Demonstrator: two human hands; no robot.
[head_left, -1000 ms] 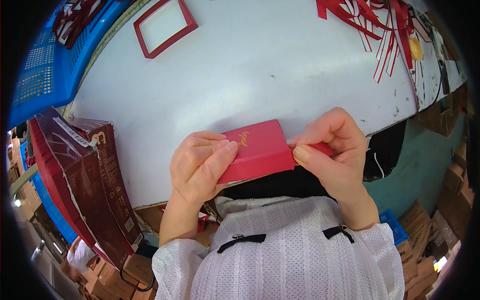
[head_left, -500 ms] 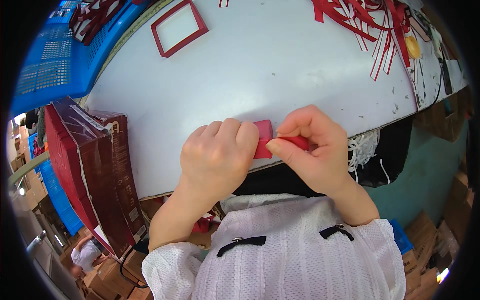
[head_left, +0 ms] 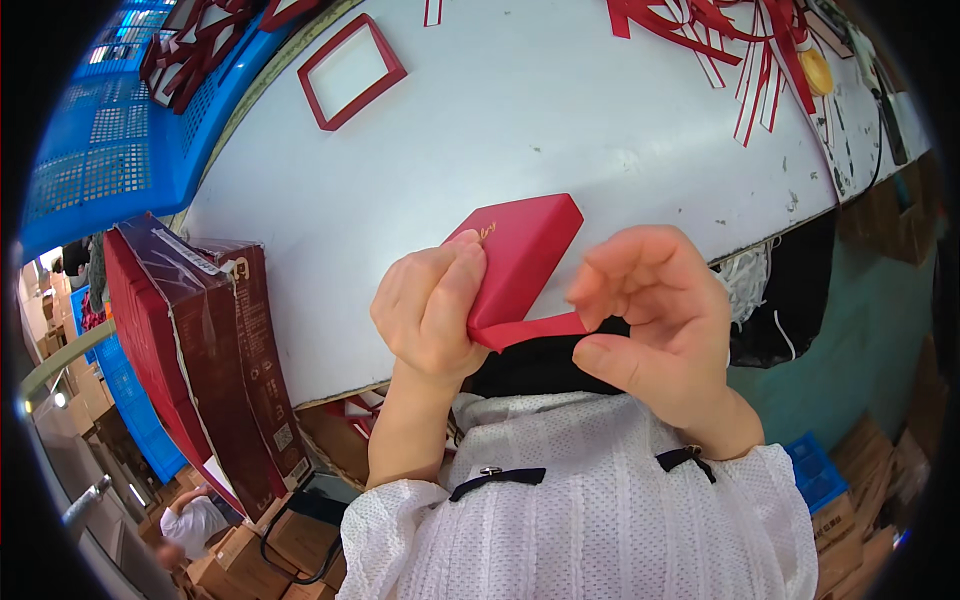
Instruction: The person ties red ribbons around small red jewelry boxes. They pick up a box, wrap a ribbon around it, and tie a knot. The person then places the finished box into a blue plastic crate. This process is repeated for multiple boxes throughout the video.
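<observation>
Head view: red box (head_left: 530, 250) in tight left grip (head_left: 430, 305), beside loosely parted, empty right grip (head_left: 665, 325)

My left hand (head_left: 425, 312) is gripping tightly, its fingers (head_left: 408, 300) bending inward. To its right, my right hand (head_left: 660, 325) is curving loosely, thumb (head_left: 608, 360) standing apart and pointing toward the left hand.

Soft glare brightens the tabletop (head_left: 350, 180), corners black

A blue basket (head_left: 120, 200) stands upper left, cardboard boxes (head_left: 238, 566) lower left
</observation>
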